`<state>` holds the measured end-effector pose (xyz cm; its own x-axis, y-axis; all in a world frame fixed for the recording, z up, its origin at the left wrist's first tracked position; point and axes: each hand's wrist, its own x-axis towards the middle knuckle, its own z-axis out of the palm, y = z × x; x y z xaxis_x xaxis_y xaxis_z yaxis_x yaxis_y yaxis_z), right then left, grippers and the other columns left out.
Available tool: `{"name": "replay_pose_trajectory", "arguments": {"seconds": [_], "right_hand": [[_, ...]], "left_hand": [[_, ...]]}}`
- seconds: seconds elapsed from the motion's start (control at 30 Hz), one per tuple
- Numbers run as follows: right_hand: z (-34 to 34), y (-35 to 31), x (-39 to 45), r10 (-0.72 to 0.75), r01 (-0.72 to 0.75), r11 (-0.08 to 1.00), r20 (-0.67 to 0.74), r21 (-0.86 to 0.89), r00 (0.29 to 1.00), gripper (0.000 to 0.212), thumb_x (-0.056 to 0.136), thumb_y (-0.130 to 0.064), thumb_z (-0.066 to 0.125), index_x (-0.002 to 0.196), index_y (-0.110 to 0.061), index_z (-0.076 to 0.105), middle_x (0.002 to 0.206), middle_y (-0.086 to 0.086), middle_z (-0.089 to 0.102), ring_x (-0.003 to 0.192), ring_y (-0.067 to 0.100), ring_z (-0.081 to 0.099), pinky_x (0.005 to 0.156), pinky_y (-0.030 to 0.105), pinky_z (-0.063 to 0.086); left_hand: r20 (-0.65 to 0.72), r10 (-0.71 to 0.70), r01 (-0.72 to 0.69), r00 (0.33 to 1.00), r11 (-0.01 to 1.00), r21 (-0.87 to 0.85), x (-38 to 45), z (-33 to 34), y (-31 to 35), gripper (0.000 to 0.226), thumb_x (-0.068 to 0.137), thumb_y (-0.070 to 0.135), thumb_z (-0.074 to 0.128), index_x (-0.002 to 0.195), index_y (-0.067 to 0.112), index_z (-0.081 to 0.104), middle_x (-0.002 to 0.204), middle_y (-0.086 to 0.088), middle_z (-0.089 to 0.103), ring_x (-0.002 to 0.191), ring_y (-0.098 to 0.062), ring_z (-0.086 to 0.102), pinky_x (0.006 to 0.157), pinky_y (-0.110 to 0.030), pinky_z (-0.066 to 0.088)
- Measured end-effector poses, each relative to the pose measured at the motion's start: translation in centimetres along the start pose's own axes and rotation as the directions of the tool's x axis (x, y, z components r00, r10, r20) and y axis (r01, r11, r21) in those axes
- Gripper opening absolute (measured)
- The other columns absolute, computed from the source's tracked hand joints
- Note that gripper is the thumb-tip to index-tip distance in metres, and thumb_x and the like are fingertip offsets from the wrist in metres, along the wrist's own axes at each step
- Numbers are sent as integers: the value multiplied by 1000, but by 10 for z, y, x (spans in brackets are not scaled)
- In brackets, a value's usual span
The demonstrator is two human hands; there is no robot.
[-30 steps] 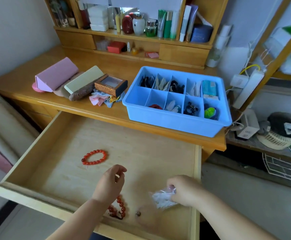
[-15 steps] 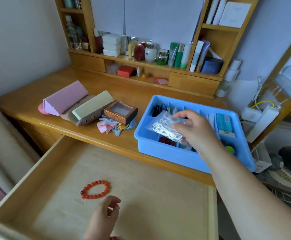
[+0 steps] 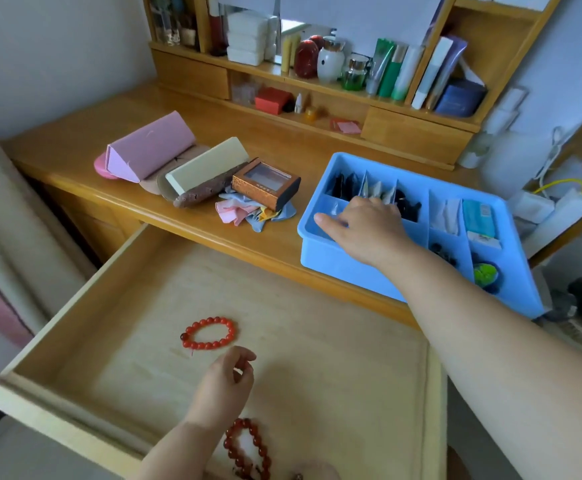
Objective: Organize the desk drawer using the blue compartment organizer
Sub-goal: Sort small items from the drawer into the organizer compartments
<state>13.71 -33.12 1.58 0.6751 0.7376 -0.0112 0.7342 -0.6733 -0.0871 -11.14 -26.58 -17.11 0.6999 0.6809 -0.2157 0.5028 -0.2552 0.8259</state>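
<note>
The right hand presses flat-fingered into the blue organizer; the left hand hovers loosely curled, holding nothing. Pushing may tip the organizer off the desk edge.

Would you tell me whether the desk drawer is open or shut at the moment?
Open. The desk drawer is pulled out, its floor exposed, with two red bead bracelets lying inside.

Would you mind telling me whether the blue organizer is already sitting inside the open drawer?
No, the blue organizer stands on the desktop behind the open drawer, where the right hand reaches into it.
</note>
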Motion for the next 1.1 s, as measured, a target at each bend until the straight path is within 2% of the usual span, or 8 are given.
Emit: {"name": "replay_pose_trajectory", "arguments": {"seconds": [0.27,0.4,0.5,0.57,0.67,0.77,0.97,1.1], "right_hand": [[-6,-6,1,4,-31,996,292,86,956,89,87,-73,4,80,-8,65,124,5,55,145,13,16,115,49,-8],[-7,-4,-24,-127,163,976,-229,143,965,49,93,-59,37,80,-22,67,107,-3,67,133,18,38,113,49,10],[15,1,-80,-335,448,893,-595,47,730,27,85,-38,58,74,-16,68,78,-2,67,90,23,59,88,40,37],[47,5,-126,-440,538,841,-504,58,743,20,82,-28,62,67,-16,65,67,-2,60,70,24,56,69,34,42],[108,13,-181,-358,339,911,44,234,933,16,87,-30,60,79,-17,67,77,-4,58,78,24,60,63,27,38],[163,20,-216,-140,60,983,500,172,855,27,85,-45,58,100,-24,64,100,-2,63,93,21,60,76,29,47],[206,3,-236,-47,9,996,429,92,902,23,87,-39,47,96,-22,60,104,-2,65,98,24,62,75,29,44],[196,12,-213,137,-299,832,350,467,927,12,90,-26,54,78,-23,53,78,-1,67,71,19,63,62,29,44]], "left_hand": [[35,-17,9,999,980,197,-9,2,4,20,93,13,45,105,22,59,99,9,60,79,-9,59,64,-18,44],[148,45,-79,988,968,240,-15,2,4,19,91,15,48,101,28,59,95,11,59,70,-4,57,58,-12,42],[298,64,-156,953,943,295,-21,8,4,19,90,18,51,101,29,62,92,12,59,68,-4,58,53,-10,44],[327,90,-199,941,927,317,-24,11,5,18,90,18,51,101,27,63,89,12,59,65,-3,58,53,-10,44],[236,116,-188,965,932,311,-23,10,9,19,91,17,51,101,27,63,88,14,59,67,0,56,55,-8,42],[127,76,-114,989,936,332,-20,1,6,19,91,16,50,102,27,62,92,12,58,71,-1,55,55,-10,40],[266,-85,-96,960,794,601,-22,-13,-7,25,82,31,61,106,24,58,98,6,52,83,-10,53,65,-19,42],[372,-192,-175,908,634,753,-23,-1,-9,33,80,32,65,108,18,52,103,1,54,92,-18,53,71,-24,41]]}}
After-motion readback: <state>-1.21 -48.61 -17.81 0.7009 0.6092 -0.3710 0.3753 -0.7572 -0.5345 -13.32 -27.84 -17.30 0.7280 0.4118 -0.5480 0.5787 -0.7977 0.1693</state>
